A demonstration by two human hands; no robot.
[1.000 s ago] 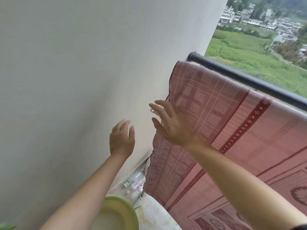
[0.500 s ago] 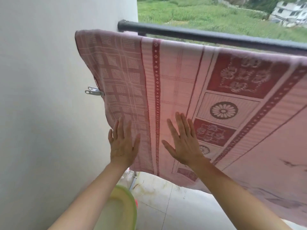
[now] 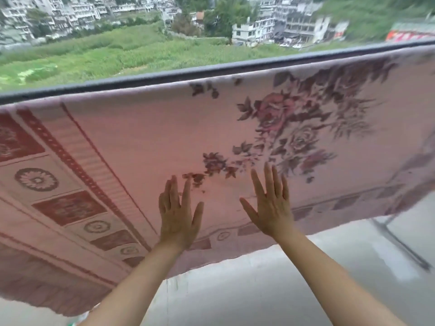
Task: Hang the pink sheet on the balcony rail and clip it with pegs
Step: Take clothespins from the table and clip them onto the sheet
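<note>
Pink sheet draped over balcony rail; left hand and right hand laid flat against it, fingers spread, nothing gripped

Two bare arms, no sleeves showing. Left hand and right hand bare too: no gloves, no rings, no watch, no bands on wrists. Five fingers each, long and thin. Nails short, plain. Rest of person not seen.
</note>
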